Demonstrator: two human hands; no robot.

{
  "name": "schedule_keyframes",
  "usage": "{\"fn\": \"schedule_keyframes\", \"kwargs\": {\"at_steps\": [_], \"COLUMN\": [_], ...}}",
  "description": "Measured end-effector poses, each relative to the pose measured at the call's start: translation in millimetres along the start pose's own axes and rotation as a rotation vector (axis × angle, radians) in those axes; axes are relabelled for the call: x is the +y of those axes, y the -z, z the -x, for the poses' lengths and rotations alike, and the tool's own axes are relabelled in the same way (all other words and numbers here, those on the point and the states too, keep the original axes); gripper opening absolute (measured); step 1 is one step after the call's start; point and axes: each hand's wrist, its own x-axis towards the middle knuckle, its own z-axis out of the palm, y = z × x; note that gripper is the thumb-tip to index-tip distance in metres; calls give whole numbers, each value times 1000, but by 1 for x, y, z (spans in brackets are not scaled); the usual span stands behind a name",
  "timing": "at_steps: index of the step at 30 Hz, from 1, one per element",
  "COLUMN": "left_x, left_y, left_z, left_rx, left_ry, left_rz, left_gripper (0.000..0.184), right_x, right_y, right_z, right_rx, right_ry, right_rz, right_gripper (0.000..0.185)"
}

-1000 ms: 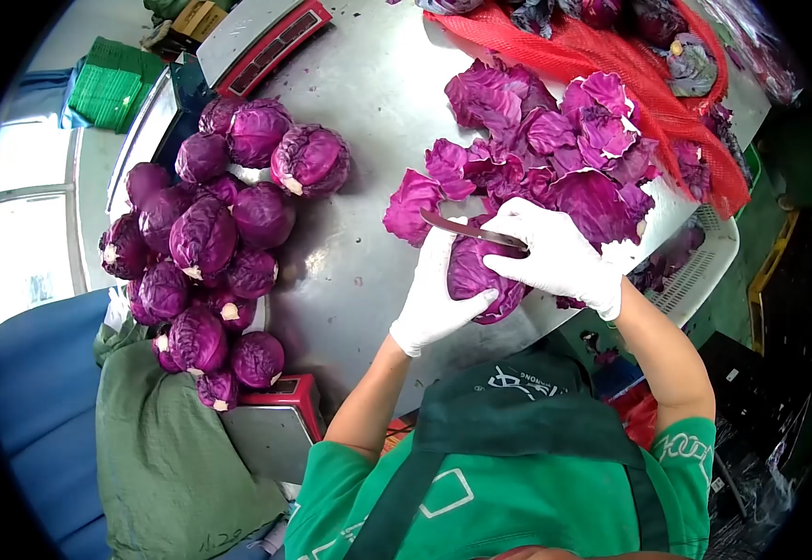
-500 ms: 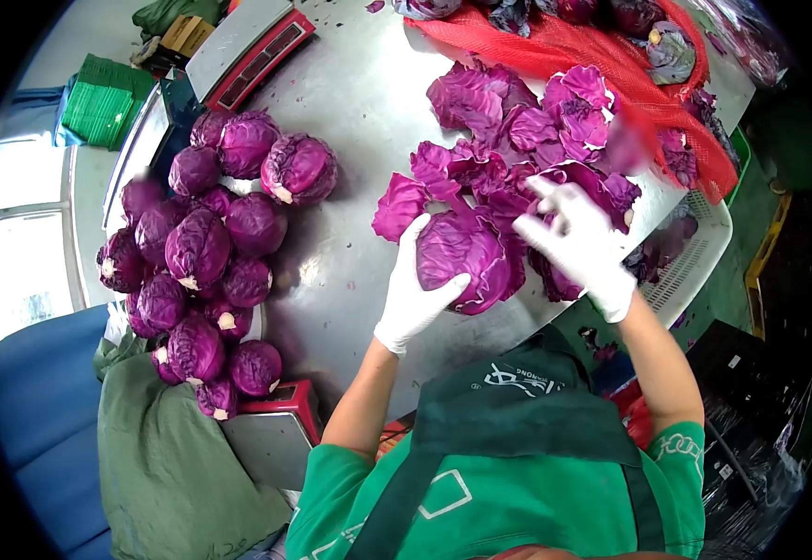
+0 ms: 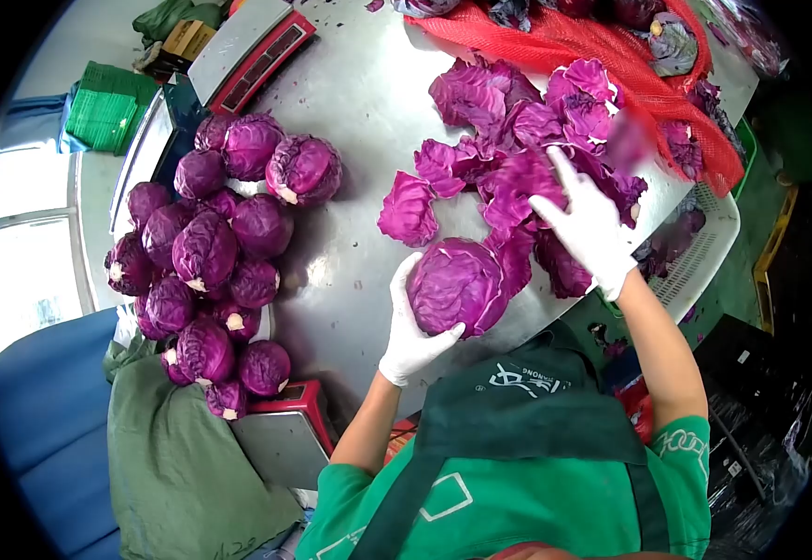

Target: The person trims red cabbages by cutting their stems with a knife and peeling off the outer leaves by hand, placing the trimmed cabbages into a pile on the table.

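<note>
My left hand [image 3: 415, 327], in a white glove, cups a red cabbage [image 3: 457, 287] from its left side, thumb along the lower edge. The cabbage sits low over the near part of the metal table. My right hand [image 3: 590, 229], gloved too, has its index finger and thumb spread apart above a pile of loose purple leaves [image 3: 480, 98]. A somewhat blurred leaf [image 3: 522, 182] lies beside its fingertips, apparently not gripped. One separate leaf [image 3: 408, 209] rests left of the pile, above the held cabbage.
A heap of red cabbages [image 3: 205, 247] stands at the left by a red-edged scale [image 3: 284, 411]. Another scale [image 3: 261, 61] is at the back. A red mesh bag [image 3: 555, 42] with cabbages lies at the far right, above a white plastic basket [image 3: 704, 257] beyond the metal table's [image 3: 331, 266] edge.
My left hand has brought the cabbage slightly down toward me, away from the leaves. My right hand has shifted a little, and a leaf near its fingers has moved onto the pile.
</note>
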Motion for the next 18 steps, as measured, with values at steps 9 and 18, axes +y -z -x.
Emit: {"fn": "schedule_keyframes", "kwargs": {"at_steps": [9, 18], "left_x": [-2, -8], "left_y": [-13, -10], "left_z": [18, 12], "left_rx": [-31, -33], "left_ry": [-123, -178], "left_rz": [-240, -188], "left_gripper": [102, 104], "right_x": [-58, -10], "right_y": [-22, -22], "right_z": [27, 8], "right_rx": [-334, -116], "right_ry": [305, 295], "right_rz": [-196, -110], "right_gripper": [48, 14]}}
